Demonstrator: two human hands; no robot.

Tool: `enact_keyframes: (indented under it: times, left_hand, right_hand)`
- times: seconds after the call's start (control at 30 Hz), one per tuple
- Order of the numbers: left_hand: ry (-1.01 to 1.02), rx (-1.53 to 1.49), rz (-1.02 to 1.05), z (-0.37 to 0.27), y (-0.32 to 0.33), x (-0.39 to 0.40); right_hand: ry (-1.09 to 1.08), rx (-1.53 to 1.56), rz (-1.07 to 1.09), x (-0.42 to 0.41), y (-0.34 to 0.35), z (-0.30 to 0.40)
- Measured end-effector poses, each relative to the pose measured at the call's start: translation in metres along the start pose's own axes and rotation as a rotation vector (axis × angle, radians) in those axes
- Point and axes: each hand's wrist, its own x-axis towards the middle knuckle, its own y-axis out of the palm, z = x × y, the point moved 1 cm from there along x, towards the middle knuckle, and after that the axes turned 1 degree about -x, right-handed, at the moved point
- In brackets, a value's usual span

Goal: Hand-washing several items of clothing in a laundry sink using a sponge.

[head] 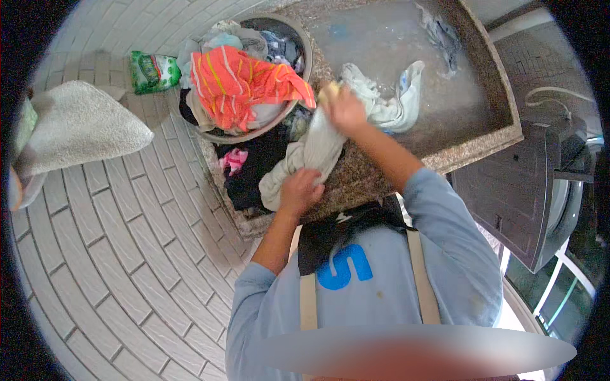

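A pale, wet cloth [320,145] lies stretched over the stone ledge of the washing sink. My left hand [301,189] rests on its lower end, fingers curled on the fabric. At the upper end, my right hand [347,110] holds a yellowish block, probably a bar of soap [331,91], against the cloth. White wet fabric [398,107] continues into the basin beyond that hand; whether it is the same piece cannot be told. Dark clothing [255,166] and a pink piece [234,161] lie to the left of the cloth.
A metal basin [307,47] heaped with laundry, an orange striped towel [238,85] on top, stands on the ledge. Cloudy water and a grey cloth [441,38] are in the stone sink [510,102]. A green packet [155,71] is beyond the basin; a light towel [86,126] hangs at left.
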Motion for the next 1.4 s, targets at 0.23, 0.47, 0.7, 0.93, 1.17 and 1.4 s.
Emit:
enact_keyframes:
  times: [0.23, 0.47, 0.7, 0.93, 1.17, 1.4]
  left_hand:
    - [-0.074, -0.063, -0.072, 0.008, 0.002, 0.010]
    - [-0.113, -0.144, -0.017, 0.000, -0.001, 0.015]
    - [-0.074, -0.106, 0.062, 0.005, 0.003, 0.007]
    - [-0.242, -0.103, 0.098, -0.013, -0.008, 0.022]
    - [-0.304, -0.011, 0.218, -0.015, -0.003, 0.030]
    - [-0.266, 0.313, 0.292, -0.034, -0.019, 0.069]
  right_hand:
    - [-0.210, 0.259, 0.033, -0.036, -0.003, 0.051]
    - [0.238, 0.109, 0.182, 0.027, -0.012, -0.009]
    - [-0.319, 0.379, 0.179, -0.043, -0.017, 0.047]
    - [0.097, 0.209, 0.036, -0.006, 0.000, 0.016]
    - [0.065, 0.100, 0.159, 0.002, -0.006, 0.001]
    - [-0.085, 0.068, 0.112, -0.024, -0.018, 0.013]
